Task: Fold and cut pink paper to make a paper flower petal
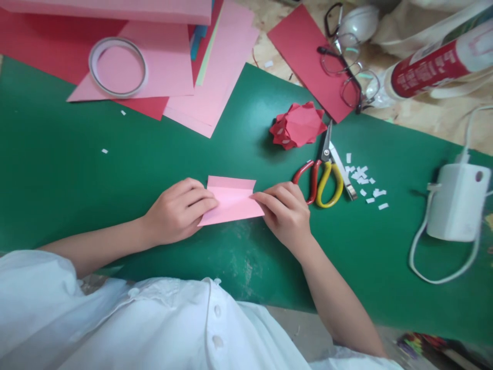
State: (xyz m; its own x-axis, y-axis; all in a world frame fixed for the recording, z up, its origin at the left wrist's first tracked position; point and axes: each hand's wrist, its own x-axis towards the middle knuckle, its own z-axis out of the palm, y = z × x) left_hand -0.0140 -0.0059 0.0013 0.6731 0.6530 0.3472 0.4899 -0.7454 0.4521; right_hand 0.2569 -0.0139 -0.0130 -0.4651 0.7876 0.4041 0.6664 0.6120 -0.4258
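Between my two hands is a small sheet of pink paper (233, 205), with a crease running across it and its far strip standing up at an angle. My left hand (181, 209) pinches its left edge between thumb and fingers. On the opposite edge, my right hand (285, 213) grips the paper the same way. Both thumbs are partly hidden. Just beyond my right hand lie scissors (325, 174) with one red and one yellow handle. A folded red paper ornament (298, 126) with pointed edges sits behind them.
Pink paper sheets (227, 67) and a tape roll (117, 67) are at the back left. Red paper (308, 61), eyeglasses (346, 72) and a red-and-white bottle (435, 67) lie at the back right. White scraps (362, 174) and a corded white power bank (458, 203) are on the right.
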